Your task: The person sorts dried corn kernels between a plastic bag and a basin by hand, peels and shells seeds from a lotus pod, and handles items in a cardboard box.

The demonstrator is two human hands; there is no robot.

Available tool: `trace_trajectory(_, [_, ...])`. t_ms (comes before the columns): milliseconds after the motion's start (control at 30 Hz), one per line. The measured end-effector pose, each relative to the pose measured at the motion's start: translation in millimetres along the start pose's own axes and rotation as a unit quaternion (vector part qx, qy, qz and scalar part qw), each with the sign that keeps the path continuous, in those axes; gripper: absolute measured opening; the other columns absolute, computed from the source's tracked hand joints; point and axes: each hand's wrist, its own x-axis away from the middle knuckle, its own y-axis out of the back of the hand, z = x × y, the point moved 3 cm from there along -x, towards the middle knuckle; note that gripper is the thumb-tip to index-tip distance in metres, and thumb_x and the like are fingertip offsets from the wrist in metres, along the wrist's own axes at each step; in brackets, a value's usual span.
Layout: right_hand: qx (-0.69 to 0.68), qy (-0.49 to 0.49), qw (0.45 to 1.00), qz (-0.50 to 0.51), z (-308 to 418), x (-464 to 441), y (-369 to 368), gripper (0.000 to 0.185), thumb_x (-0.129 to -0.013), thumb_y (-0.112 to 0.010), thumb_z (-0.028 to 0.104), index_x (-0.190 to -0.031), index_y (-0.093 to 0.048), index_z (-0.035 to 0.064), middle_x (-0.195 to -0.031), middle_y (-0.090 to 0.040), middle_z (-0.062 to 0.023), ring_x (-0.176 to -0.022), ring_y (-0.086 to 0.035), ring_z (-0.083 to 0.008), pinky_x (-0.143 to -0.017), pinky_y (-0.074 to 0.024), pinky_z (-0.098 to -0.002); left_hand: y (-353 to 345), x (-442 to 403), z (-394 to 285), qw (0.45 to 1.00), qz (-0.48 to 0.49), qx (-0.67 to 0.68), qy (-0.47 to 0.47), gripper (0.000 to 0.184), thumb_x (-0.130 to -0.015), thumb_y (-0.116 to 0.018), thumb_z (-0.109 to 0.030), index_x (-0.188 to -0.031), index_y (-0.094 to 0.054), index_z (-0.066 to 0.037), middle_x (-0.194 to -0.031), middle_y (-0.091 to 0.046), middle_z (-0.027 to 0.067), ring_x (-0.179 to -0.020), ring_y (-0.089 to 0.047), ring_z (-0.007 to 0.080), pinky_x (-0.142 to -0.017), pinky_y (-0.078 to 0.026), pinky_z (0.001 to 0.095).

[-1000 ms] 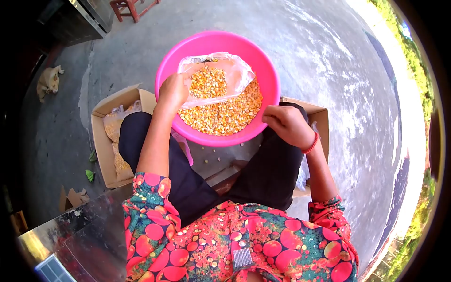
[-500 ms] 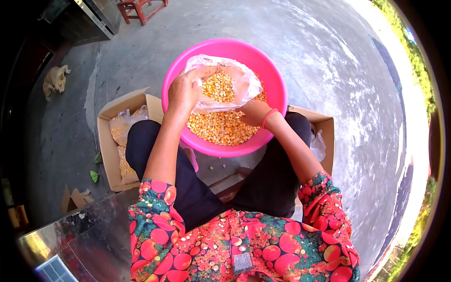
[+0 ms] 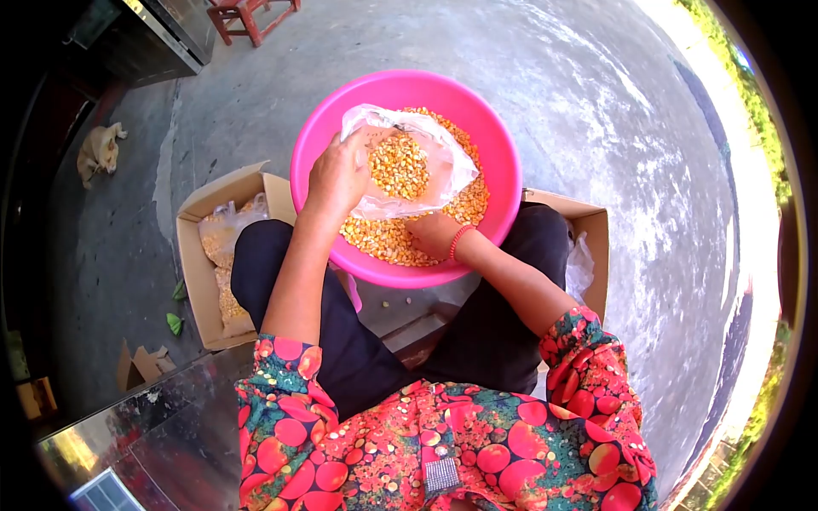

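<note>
A clear plastic bag [image 3: 456, 175] with its mouth open sits over a pink basin [image 3: 503, 162], with a heap of corn kernels [image 3: 399, 167] inside it. My left hand [image 3: 339, 177] is closed on the bag's left rim, holding it open. More loose corn kernels [image 3: 375, 240] lie in the basin around and below the bag. Just under the bag's lower edge, my right hand [image 3: 434, 236], with a red bracelet on its wrist, reaches into these loose kernels. Its fingertips are buried, so their grip is hidden.
Left of my knee stands a cardboard box [image 3: 194, 281] with bagged corn [image 3: 223, 243]. Another cardboard box [image 3: 595, 255] with a plastic bag [image 3: 579, 266] is on the right. A dog [image 3: 100, 153] lies at far left; a red stool [image 3: 247, 21] stands farther off.
My right hand has moved left and down into the loose kernels. The bag's far rim has tipped nearer, showing more kernels behind it, while my left hand keeps hold.
</note>
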Motion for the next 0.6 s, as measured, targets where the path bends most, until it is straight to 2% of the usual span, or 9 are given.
trace_trajectory(67, [-0.003,0.002,1.000,-0.002,-8,-5,-7,0.024,-0.076,-0.049,0.019,-0.086,-0.061,-0.0006,-0.085,-0.061,-0.0209,-0.082,-0.059,-0.0365,-0.075,-0.0463,-0.0411,-2,2,5,0.999,0.039,-0.012,0.023,0.050,-0.069,-0.056,-0.001,-0.119,-0.051,-0.004,-0.110,-0.054,0.0228,-0.100,-0.054,0.0347,-0.086,-0.043,0.0375])
trace_trajectory(133, [-0.082,0.067,0.994,-0.031,-7,-4,5,0.020,-0.080,-0.049,0.017,-0.087,-0.059,0.0013,-0.077,-0.062,-0.0150,-0.069,-0.060,-0.0295,-0.061,-0.0477,-0.0379,3,2,1,0.997,0.064,-0.001,0.040,0.052,-0.068,-0.053,0.003,-0.120,-0.049,-0.004,-0.112,-0.053,0.0221,-0.104,-0.052,0.0342,-0.089,-0.042,0.0371])
trace_trajectory(167, [-0.081,0.067,0.994,-0.030,-9,-3,11,0.020,-0.080,-0.049,0.017,-0.087,-0.059,0.0013,-0.077,-0.062,-0.0150,-0.069,-0.060,-0.0295,-0.061,-0.0477,-0.0379,3,3,2,0.997,0.063,-0.001,0.041,0.052,-0.068,-0.053,0.003,-0.120,-0.049,-0.004,-0.112,-0.053,0.0221,-0.104,-0.052,0.0342,-0.089,-0.042,0.0371])
trace_trajectory(200, [-0.239,0.013,0.971,0.029,-6,2,23,0.018,-0.082,-0.049,0.017,-0.086,-0.059,0.0029,-0.071,-0.059,-0.0096,-0.061,-0.057,-0.0218,-0.053,-0.0445,-0.0329,4,3,4,0.998,0.061,0.004,0.031,0.053,-0.068,-0.052,0.005,-0.120,-0.049,-0.004,-0.112,-0.053,0.0222,-0.104,-0.052,0.0345,-0.089,-0.041,0.0373])
trace_trajectory(233, [-0.389,-0.043,0.916,0.087,-4,6,30,0.016,-0.084,-0.049,0.018,-0.085,-0.058,0.0046,-0.065,-0.055,-0.0041,-0.053,-0.053,-0.0142,-0.045,-0.0413,-0.0280,5,4,6,0.998,0.060,0.009,0.020,0.053,-0.068,-0.050,0.006,-0.119,-0.050,-0.004,-0.112,-0.053,0.0224,-0.104,-0.052,0.0348,-0.089,-0.041,0.0375])
trace_trajectory(267, [-0.388,-0.042,0.917,0.087,-4,9,36,0.016,-0.084,-0.049,0.018,-0.085,-0.058,0.0046,-0.065,-0.055,-0.0041,-0.053,-0.053,-0.0142,-0.045,-0.0413,-0.0280,4,4,9,0.998,0.059,0.009,0.021,0.053,-0.068,-0.050,0.006,-0.119,-0.050,-0.004,-0.112,-0.053,0.0224,-0.104,-0.052,0.0348,-0.089,-0.041,0.0375])
trace_trajectory(333, [-0.530,-0.043,0.831,0.164,-3,16,40,0.014,-0.086,-0.048,0.018,-0.083,-0.057,0.0068,-0.060,-0.044,0.0036,-0.047,-0.040,-0.0036,-0.039,-0.0314,-0.0198,0,6,15,0.999,0.026,0.001,-0.032,0.031,-0.082,-0.045,-0.008,-0.112,-0.054,-0.005,-0.105,-0.055,0.0197,-0.093,-0.055,0.0357,-0.079,-0.045,0.0423])
trace_trajectory(467, [-0.409,0.024,0.890,0.200,1,26,54,0.014,-0.089,-0.046,0.016,-0.088,-0.057,0.0070,-0.063,-0.045,0.0051,-0.052,-0.040,-0.0022,-0.043,-0.0312,-0.0163,-4,5,19,0.999,0.010,-0.002,-0.035,0.032,-0.081,-0.048,-0.009,-0.113,-0.054,-0.007,-0.104,-0.056,0.0190,-0.094,-0.055,0.0344,-0.079,-0.045,0.0415])
trace_trajectory(600, [-0.497,0.113,0.836,0.204,30,45,101,0.019,-0.091,-0.048,0.023,-0.090,-0.057,0.0055,-0.064,-0.046,0.0051,-0.052,-0.039,-0.0009,-0.043,-0.0304,-0.0158,6,7,6,0.998,0.044,0.008,-0.043,0.035,-0.080,-0.052,-0.011,-0.115,-0.053,-0.008,-0.099,-0.059,0.0188,-0.093,-0.056,0.0340,-0.078,-0.046,0.0413])
